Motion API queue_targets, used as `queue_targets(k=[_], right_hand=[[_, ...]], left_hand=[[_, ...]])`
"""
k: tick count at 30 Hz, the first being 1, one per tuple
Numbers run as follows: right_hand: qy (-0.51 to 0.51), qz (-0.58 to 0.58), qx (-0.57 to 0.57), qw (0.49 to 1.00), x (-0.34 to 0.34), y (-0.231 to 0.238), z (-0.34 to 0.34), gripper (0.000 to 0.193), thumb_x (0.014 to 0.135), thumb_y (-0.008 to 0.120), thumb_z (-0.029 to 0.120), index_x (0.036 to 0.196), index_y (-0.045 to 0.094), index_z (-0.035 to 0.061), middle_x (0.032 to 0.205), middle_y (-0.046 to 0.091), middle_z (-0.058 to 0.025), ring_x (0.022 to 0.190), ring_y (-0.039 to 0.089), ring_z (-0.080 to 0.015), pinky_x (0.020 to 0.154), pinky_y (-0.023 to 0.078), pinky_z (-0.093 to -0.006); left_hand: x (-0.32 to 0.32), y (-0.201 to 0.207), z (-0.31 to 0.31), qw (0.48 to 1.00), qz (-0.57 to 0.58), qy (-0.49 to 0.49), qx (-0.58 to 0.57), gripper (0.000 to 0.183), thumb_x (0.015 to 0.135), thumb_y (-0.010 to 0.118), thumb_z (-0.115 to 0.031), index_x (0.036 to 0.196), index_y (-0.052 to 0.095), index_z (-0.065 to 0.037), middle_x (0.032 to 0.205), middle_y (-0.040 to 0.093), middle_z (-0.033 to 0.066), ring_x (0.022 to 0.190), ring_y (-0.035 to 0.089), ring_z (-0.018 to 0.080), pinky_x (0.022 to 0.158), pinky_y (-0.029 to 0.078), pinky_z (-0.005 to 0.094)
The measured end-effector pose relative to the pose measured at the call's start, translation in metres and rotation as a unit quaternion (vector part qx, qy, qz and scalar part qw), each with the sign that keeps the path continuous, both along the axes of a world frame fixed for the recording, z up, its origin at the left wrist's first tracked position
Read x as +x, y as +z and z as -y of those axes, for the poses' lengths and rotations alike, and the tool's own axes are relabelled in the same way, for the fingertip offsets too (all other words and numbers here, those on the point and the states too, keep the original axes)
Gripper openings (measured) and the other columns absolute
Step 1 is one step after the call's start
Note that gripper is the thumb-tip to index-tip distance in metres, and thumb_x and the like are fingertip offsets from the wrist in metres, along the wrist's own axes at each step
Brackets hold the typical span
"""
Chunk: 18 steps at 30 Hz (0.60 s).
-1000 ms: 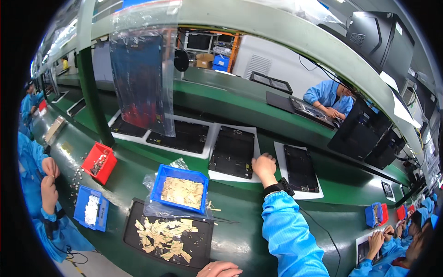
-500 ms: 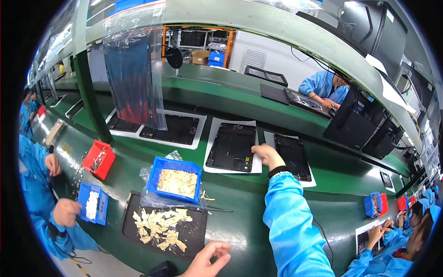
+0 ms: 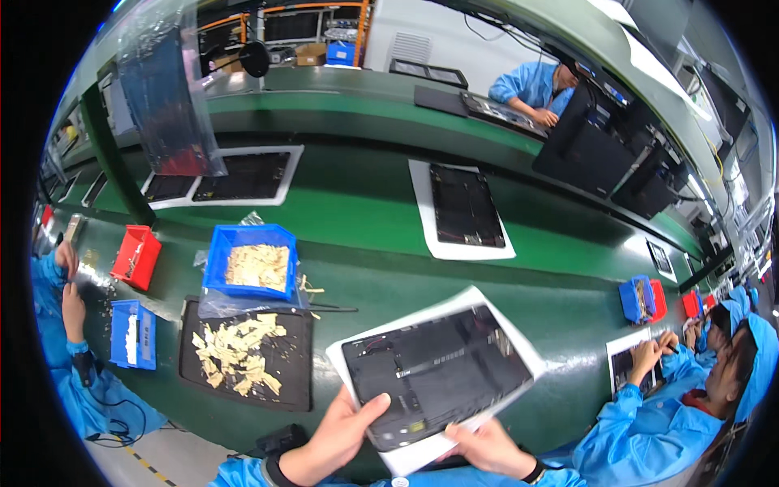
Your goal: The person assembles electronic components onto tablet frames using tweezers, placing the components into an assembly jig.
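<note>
- Left hand (image 3: 345, 430): thumb clamped on the black tablet housing (image 3: 442, 361), other fingers hidden beneath.
- Right hand (image 3: 491, 450): pinches the near edge, fingers largely hidden behind the white sheet (image 3: 408, 460).
- Housing: held right of the black tray (image 3: 298, 377), fine markings blurred.

Green workbench (image 3: 389, 276), factory room

Glossy top, light glare (image 3: 560, 369) near right; green post (image 3: 114, 162) on its left; past far edge, white wall (image 3: 466, 49) with louvred vent (image 3: 411, 47), orange-framed shelving (image 3: 362, 32) left; grey floor (image 3: 191, 454), yellow-black tape (image 3: 152, 468) off near left
</note>
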State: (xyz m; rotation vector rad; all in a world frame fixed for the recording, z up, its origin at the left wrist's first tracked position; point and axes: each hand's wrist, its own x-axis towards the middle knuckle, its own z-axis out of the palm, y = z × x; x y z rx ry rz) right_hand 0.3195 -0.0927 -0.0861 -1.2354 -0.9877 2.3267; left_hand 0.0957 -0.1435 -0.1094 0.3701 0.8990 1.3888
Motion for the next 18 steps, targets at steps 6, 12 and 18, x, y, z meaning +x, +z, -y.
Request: queue_targets(k=[6, 12, 18], right_hand=[[0.386, 0.033, 0.181, 0.904, 0.033, 0.051, 0.019, 0.038, 0.093, 0.062, 0.021, 0.124, 0.055, -0.001, 0.116, 0.062, -0.0129, 0.107, 0.058, -0.019, 0.09, 0.046, -0.032], [0.208, 0.186, 0.526, 0.803, 0.01, 0.034, -0.031, 0.016, 0.087, 0.067, 0.012, 0.1, 0.065, 0.0041, 0.09, 0.065, -0.0089, 0.081, 0.065, -0.0232, 0.069, 0.051, -0.0319], [0.166, 0.245, 0.712, 0.637, -0.047, -0.01, -0.086, 0.012, 0.081, 0.069, 0.014, 0.087, 0.063, 0.0057, 0.085, 0.061, -0.0084, 0.086, 0.058, -0.0276, 0.078, 0.046, -0.0372]], left_hand=[[-0.037, -0.026, 0.003, 0.987, -0.119, -0.088, -0.054, 0.046, 0.088, 0.057, 0.002, 0.131, 0.042, 0.003, 0.12, 0.059, 0.0104, 0.108, 0.057, 0.0162, 0.094, 0.046, 0.0311], [-0.019, 0.001, 0.028, 0.727, -0.687, -0.014, 0.011, 0.056, 0.081, 0.068, -0.008, 0.131, 0.044, 0.001, 0.111, 0.056, 0.0195, 0.095, 0.058, 0.0317, 0.087, 0.048, 0.039], [-0.021, 0.006, -0.011, 0.558, -0.807, 0.0, 0.193, 0.027, 0.073, 0.073, -0.012, 0.099, 0.065, -0.008, 0.098, 0.055, 0.0082, 0.088, 0.055, 0.0278, 0.073, 0.048, 0.0367]])
